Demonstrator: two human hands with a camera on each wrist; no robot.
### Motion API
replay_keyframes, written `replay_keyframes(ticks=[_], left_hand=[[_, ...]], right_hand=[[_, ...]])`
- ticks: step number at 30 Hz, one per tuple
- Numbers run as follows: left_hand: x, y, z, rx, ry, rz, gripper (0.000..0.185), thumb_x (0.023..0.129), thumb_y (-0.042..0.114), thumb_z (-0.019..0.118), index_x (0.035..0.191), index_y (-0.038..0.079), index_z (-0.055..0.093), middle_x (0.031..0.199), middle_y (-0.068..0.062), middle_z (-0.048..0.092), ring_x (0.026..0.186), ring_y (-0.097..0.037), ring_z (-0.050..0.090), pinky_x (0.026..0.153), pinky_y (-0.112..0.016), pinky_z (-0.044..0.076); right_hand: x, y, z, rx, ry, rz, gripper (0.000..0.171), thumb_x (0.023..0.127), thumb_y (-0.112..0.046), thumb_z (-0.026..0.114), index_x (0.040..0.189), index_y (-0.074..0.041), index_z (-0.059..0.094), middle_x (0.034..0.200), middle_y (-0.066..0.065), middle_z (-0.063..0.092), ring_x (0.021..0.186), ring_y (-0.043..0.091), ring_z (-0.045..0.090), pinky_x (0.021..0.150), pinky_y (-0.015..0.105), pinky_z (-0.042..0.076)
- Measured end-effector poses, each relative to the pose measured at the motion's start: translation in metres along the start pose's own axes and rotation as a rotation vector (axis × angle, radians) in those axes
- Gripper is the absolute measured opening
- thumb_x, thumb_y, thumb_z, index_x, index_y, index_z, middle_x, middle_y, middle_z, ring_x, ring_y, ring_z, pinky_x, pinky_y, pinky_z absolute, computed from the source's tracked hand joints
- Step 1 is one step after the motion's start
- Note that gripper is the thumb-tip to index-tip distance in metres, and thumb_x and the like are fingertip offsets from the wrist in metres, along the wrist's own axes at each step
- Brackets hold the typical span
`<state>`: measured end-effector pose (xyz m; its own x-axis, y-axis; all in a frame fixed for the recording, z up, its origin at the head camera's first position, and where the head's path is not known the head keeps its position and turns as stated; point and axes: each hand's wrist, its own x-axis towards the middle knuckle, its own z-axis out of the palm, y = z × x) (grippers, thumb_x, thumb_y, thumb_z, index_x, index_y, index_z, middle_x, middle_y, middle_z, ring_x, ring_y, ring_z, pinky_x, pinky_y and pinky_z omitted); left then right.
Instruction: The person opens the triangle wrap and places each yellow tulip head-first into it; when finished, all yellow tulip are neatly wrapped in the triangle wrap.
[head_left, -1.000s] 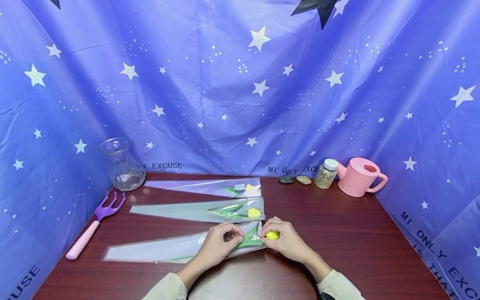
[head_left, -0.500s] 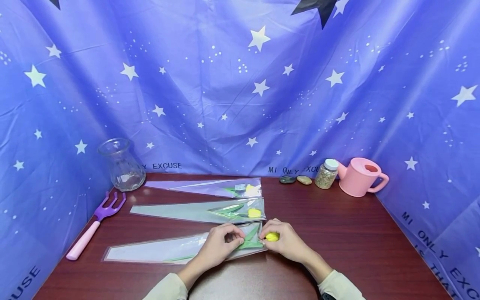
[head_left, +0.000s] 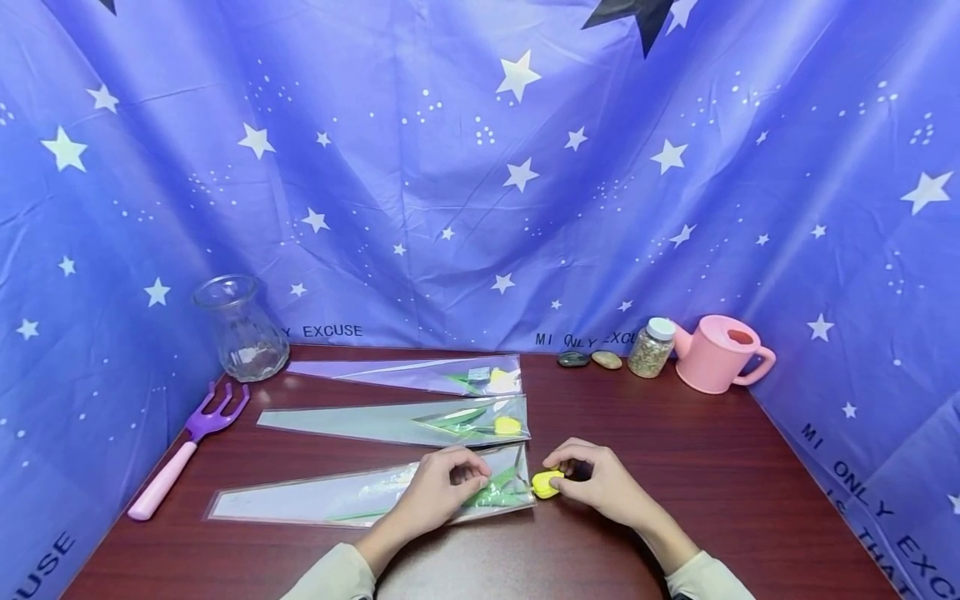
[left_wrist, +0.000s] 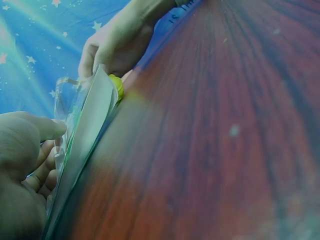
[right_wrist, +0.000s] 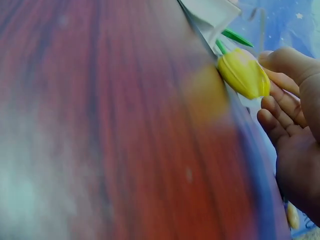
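A clear tapered flower sleeve [head_left: 300, 502] with a white backing lies nearest the person. Green leaves show through it, and a yellow artificial tulip [head_left: 546, 484] has its bloom just outside the right end. My left hand [head_left: 442, 487] pinches the sleeve near that end; in the left wrist view the thumb [left_wrist: 57, 129] presses the clear film. The right hand [head_left: 603, 487] holds the bloom between thumb and fingers. In the right wrist view the tulip's green stem [right_wrist: 221, 47] runs from the bloom back into the sleeve.
Behind lie two more sleeved yellow tulips, one in a grey-green sleeve [head_left: 337, 423] and one in a purple sleeve [head_left: 375, 372]. A glass vase [head_left: 251, 342] and a purple hand fork [head_left: 206, 421] are left. Two stones [head_left: 607, 360], a jar [head_left: 651, 350] and a pink watering can [head_left: 712, 358] stand back right.
My right hand has shifted right from the sleeve's opening and now has the bloom between thumb and fingers. The left hand stays at the sleeve.
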<state>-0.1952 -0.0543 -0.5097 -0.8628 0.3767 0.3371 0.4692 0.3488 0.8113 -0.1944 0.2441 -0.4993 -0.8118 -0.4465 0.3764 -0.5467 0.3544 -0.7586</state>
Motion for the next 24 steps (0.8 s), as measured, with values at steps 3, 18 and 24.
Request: replay_keyframes(ticks=[3,18,24], left_hand=[[0.001,0.0,0.0007,0.0,-0.006,-0.012,0.011,0.089,0.014,0.08,0.092,0.023,0.077,0.084,0.011,0.069,0.076,0.001,0.06,0.07,-0.019,0.053],[0.0007,-0.0001,0.0009,-0.008,-0.013,-0.026,0.01,0.088,0.014,0.08,0.092,0.023,0.078,0.084,0.01,0.07,0.076,0.001,0.06,0.071,-0.019,0.053],[0.0015,0.0021,0.0002,-0.007,-0.023,-0.018,0.009,0.089,0.013,0.079,0.092,0.02,0.078,0.084,0.01,0.069,0.076,0.001,0.059,0.07,-0.019,0.053]], right_hand=[[-0.0035,0.0029,-0.0046,0.036,0.003,0.01,0.023,0.086,-0.003,0.081,0.107,-0.002,0.072,0.094,0.008,0.071,0.081,0.018,0.064,0.073,0.027,0.055],[-0.0078,0.0085,-0.0047,-0.005,-0.095,-0.034,0.031,0.086,-0.007,0.082,0.114,-0.016,0.07,0.101,0.003,0.072,0.086,0.014,0.064,0.074,0.026,0.055],[-0.0073,0.0101,-0.0004,-0.007,-0.038,-0.028,0.025,0.088,-0.007,0.08,0.109,-0.018,0.073,0.095,0.001,0.072,0.08,0.007,0.063,0.069,0.025,0.055]])
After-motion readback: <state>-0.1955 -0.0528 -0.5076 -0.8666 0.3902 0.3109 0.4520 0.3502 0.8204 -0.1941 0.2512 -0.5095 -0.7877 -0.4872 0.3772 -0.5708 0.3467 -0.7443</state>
